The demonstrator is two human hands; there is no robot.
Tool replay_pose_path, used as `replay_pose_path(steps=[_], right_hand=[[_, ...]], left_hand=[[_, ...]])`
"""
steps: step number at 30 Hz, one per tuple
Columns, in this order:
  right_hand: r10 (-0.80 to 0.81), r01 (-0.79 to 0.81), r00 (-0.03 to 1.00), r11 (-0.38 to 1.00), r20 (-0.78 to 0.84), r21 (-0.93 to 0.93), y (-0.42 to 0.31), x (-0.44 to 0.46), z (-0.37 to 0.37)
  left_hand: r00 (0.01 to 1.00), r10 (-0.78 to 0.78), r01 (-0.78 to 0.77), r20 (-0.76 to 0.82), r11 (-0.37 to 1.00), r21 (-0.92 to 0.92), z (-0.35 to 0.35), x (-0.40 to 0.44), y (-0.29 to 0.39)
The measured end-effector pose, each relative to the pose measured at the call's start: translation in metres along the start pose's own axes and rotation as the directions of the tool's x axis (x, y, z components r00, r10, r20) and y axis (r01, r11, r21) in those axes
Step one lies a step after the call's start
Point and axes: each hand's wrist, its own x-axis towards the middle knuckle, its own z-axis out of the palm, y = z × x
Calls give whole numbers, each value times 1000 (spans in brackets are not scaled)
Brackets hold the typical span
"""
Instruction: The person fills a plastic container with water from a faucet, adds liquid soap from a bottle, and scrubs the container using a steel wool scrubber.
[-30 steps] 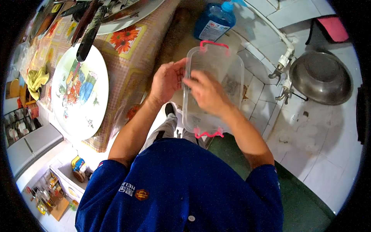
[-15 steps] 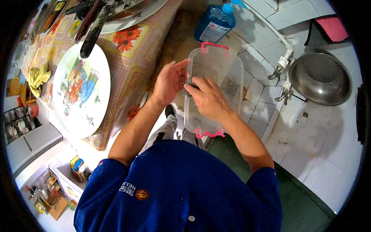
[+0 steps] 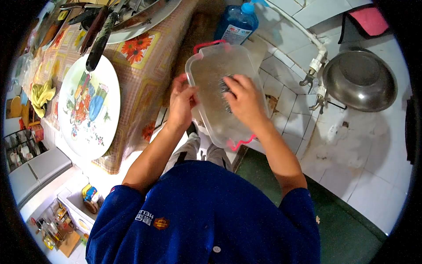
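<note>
A clear plastic storage box (image 3: 206, 116) with pink clip handles is tilted in front of me, its open inside toward me. My left hand (image 3: 182, 103) grips the box's left rim, thumb and fingers on either side of the wall. Inside the box, my right hand (image 3: 247, 99) is closed around a grey steel wool scourer (image 3: 227, 83), pressing it near the middle of the bottom. Part of the scourer is hidden under the fingers. Behind the box stands a blue pump bottle (image 3: 237, 26).
A large patterned plate (image 3: 90, 132) lies on the checked tablecloth (image 3: 134, 88) at left, with black-handled knives (image 3: 96, 55) reaching over it. To the right are wall taps (image 3: 314, 81), an upturned metal wok (image 3: 360, 83) and white tiles. A yellow cloth (image 3: 42, 97) lies far left.
My right hand has moved the scourer from the left rim to the inside of the box. The box has turned and shifted left, and my left hand now wraps its rim.
</note>
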Motion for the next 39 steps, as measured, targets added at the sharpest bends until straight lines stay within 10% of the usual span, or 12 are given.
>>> replay_pose_path(steps=[4,10,14,19,22,26,30,32,39], right_hand=[[164,-179,972,981,-169,-79,15,14,-21],[179,-216,940,971,-291,-102,25,62,-5],[-122,76,967,976,-223,-206,-3,69,39],[64,-142,940,967,-335,-213,5,66,32],[-144,116,978,977,-152,-178,-10,60,39],[8,-86,956,963,-292,-257,17,71,28],[-174,141,978,955,-112,-260,-2,62,28],[-9,-65,952,971,-306,-229,19,67,25],[-10,-15,993,976,-114,-217,13,58,16]], left_hand=[[992,-118,129,-54,943,308,3,-15,19],[900,396,-363,184,446,818,5,34,23],[907,384,-323,174,370,871,12,38,18],[934,346,-253,90,462,850,20,25,18],[913,399,-275,84,450,850,17,30,9],[904,421,-310,76,522,795,16,29,5],[911,409,-296,53,560,774,22,23,9],[913,402,-297,64,550,780,15,24,1],[921,385,-295,65,577,762,11,32,1]])
